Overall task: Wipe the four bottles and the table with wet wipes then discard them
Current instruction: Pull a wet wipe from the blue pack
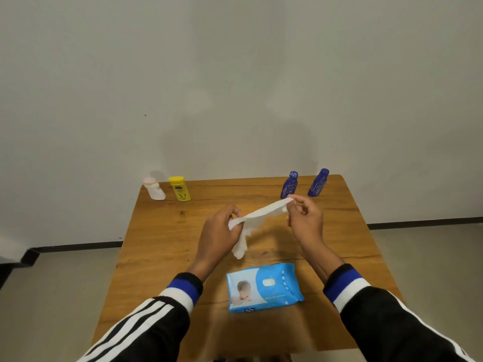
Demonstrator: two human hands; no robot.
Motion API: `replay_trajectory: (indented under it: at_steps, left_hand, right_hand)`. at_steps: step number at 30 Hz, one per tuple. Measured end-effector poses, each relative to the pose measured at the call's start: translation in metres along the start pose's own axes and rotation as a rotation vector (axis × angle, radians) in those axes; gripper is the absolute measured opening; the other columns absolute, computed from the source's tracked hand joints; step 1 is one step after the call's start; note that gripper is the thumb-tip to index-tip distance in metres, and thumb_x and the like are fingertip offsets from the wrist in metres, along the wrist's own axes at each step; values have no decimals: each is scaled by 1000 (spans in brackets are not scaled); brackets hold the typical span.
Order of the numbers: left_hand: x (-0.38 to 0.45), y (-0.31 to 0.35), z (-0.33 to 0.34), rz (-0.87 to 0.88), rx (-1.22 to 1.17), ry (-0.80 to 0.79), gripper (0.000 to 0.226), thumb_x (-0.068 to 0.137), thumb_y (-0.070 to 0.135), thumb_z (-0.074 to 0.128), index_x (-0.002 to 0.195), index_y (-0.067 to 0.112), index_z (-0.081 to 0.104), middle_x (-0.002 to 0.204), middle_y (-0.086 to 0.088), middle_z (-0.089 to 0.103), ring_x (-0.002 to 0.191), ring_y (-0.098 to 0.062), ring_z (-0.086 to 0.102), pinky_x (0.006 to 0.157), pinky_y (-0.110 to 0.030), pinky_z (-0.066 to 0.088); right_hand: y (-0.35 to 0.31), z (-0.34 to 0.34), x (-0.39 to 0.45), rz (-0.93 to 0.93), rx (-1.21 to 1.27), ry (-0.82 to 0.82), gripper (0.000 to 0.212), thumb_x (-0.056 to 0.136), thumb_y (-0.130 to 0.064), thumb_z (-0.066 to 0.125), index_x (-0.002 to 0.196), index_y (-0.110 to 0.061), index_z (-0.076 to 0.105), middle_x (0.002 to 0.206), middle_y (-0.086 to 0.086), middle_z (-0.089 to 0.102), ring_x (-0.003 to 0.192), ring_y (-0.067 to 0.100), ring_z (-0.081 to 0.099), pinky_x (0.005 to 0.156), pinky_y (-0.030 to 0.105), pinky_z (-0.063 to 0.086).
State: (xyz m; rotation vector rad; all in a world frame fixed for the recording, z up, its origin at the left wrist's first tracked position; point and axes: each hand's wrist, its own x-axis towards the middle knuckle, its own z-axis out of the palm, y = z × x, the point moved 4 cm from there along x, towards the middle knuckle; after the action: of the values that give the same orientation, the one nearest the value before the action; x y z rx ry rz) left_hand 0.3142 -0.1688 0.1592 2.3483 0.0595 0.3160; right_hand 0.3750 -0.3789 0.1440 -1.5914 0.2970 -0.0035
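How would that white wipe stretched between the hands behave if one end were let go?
Probably floppy: the wet wipe sags between the left hand and right hand, and a loose end droops below the left hand. It looks thin and light, so it would likely hang limp and perhaps cling to itself.

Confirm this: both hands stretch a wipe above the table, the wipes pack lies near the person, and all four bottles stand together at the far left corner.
Not quite. The head view shows only two bottles at the far left, the white bottle and yellow bottle; the two blue bottles stand at the far right. The rest holds: left hand and right hand stretch the wipe, with the pack near the person.
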Motion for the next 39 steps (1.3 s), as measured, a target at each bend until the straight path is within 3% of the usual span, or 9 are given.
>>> replay_trajectory:
  at_steps: [5, 8, 11, 15, 20, 24, 29, 32, 39]
  left_hand:
    - [6, 18, -8, 150, 88, 132, 16, 85, 18, 74, 98, 22, 65, 84, 9, 63, 67, -9, 54, 50, -31, 46]
    - [1, 39, -4, 250, 33, 148, 13, 85, 14, 71, 96, 19, 65, 83, 6, 60, 67, -11, 53, 52, -31, 44]
    - [-17, 57, 20, 316, 72, -6, 16, 85, 17, 68, 101, 19, 66, 88, 5, 63, 73, -12, 58, 58, -29, 47]
    - [-40, 59, 40, 282, 25, -246, 40, 86, 20, 59, 126, 26, 59, 110, 8, 64, 97, -9, 61, 75, -28, 52]
    - [-54, 66, 35, 367, 102, -299, 49, 88, 50, 61, 133, 31, 57, 97, 19, 57, 81, 2, 49, 64, -7, 33]
    - [-51, 40, 19, 43, -166, -26, 25, 94, 39, 60, 113, 25, 70, 89, 16, 65, 79, 3, 57, 65, -11, 42]
    - [-54, -49, 44, -493, -154, -185, 4, 85, 20, 67, 89, 23, 67, 81, 5, 67, 79, -13, 64, 70, -31, 52]
    - [-78, -92, 69, -739, -87, -356, 20, 80, 26, 69, 94, 14, 63, 96, -5, 69, 90, -24, 64, 82, -37, 54]
    - [-130, -166, 145, -958, -91, -473, 86, 52, 67, 64, 114, 7, 60, 107, -6, 70, 91, -21, 68, 67, -30, 55]
  right_hand:
    - [-58, -2, 9, -159, 416, -1, 21, 93, -8, 64, 110, -21, 63, 107, 5, 67, 86, 20, 70, 72, 34, 57]
    - [-2, 13, -10, 260, 612, 27, 37, 92, -26, 66, 125, -24, 50, 115, 4, 65, 95, 21, 70, 78, 36, 58]
    - [51, 47, -51, 767, 654, -195, 27, 98, -40, 50, 103, -16, 61, 92, 8, 72, 88, 23, 68, 80, 37, 53]
    - [55, 48, -51, 829, 735, -337, 59, 95, -59, 38, 93, -10, 71, 86, 13, 72, 82, 30, 71, 88, 42, 53]
    - [37, 31, -43, 774, 834, -491, 65, 95, -54, 36, 115, -4, 73, 117, 19, 70, 107, 37, 67, 100, 45, 45]
    - [33, 24, -40, 742, 938, -580, 72, 92, -52, 44, 147, -6, 42, 154, 19, 38, 146, 38, 26, 120, 52, 12]
    - [38, -9, -38, 682, 911, -544, 96, 62, -32, 87, 146, -13, 44, 143, 13, 48, 131, 34, 44, 118, 53, 20]
    - [48, -34, -39, 712, 885, -480, 83, 68, -36, 84, 140, -17, 46, 130, 13, 56, 117, 33, 55, 115, 49, 28]
    - [48, -71, -41, 699, 910, -398, 66, 91, -52, 55, 145, -15, 47, 140, 12, 54, 131, 34, 49, 112, 52, 32]
